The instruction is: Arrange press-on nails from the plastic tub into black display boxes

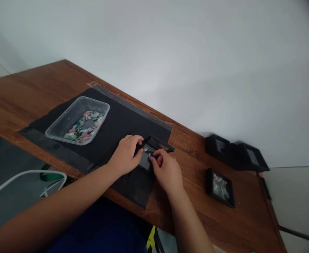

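Note:
A small black box (145,162) lies on the black mat with its hinged, windowed lid (158,144) raised on the far side. Two small shiny pieces rest inside the box near its upper end; their kind is too small to tell. My left hand (128,154) grips the left edge of the box between thumb and fingers. At the right side of the box, my right hand (167,170) is closed in a pinch, thumb and fingertips over the inside beside one shiny piece. Whatever it pinches is hidden.
A clear plastic container (53,130) of mixed polished stones (83,128) sits on the black mat (117,126) to the left. On the wooden table (190,149) at right are a closed black box with pale pieces (220,187) and other black boxes (236,153) against the wall.

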`<state>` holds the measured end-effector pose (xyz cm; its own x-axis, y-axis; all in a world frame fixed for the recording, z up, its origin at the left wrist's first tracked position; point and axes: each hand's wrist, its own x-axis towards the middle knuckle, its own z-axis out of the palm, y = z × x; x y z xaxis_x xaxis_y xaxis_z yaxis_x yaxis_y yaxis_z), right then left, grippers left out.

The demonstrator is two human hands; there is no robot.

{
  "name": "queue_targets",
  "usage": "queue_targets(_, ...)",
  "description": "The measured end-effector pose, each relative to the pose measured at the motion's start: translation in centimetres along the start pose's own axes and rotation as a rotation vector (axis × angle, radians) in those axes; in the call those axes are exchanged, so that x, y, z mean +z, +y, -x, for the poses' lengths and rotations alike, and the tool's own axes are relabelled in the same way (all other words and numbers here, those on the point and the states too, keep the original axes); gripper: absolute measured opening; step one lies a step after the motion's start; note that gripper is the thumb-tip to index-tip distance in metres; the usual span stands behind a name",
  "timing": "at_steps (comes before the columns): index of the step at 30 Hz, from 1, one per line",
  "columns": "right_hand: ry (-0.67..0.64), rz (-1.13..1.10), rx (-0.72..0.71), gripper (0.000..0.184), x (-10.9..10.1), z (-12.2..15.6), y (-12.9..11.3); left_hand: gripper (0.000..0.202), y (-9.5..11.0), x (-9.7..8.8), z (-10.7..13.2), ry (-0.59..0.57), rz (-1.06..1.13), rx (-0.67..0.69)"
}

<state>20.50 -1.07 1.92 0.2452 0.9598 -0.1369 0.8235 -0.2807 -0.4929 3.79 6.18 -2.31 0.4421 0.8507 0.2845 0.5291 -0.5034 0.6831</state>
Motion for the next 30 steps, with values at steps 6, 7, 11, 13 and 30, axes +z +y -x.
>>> queue_targets(6,0.043,0.058,-0.002,0.008,0.2,-0.1,-0.1,0.035,-0.1,0.1,0.0,0.005,0.013,-0.007)
queue_targets(7,0.048,0.068,-0.002,0.009,0.2,0.0,-0.2,0.036,-0.1,0.1,0.0,0.005,0.014,-0.009)
queue_targets(11,0.038,0.094,-0.014,0.010,0.4,0.0,-0.3,0.035,0.0,0.0,0.0,-0.003,0.015,-0.010)
queue_targets(13,0.031,0.102,-0.020,0.010,0.4,0.0,-0.3,0.033,0.0,0.0,0.0,-0.005,0.016,-0.006)
queue_targets(30,0.036,0.169,0.024,0.015,1.1,0.2,-1.2,0.021,0.1,-0.2,0.1,-0.044,-0.015,0.009)
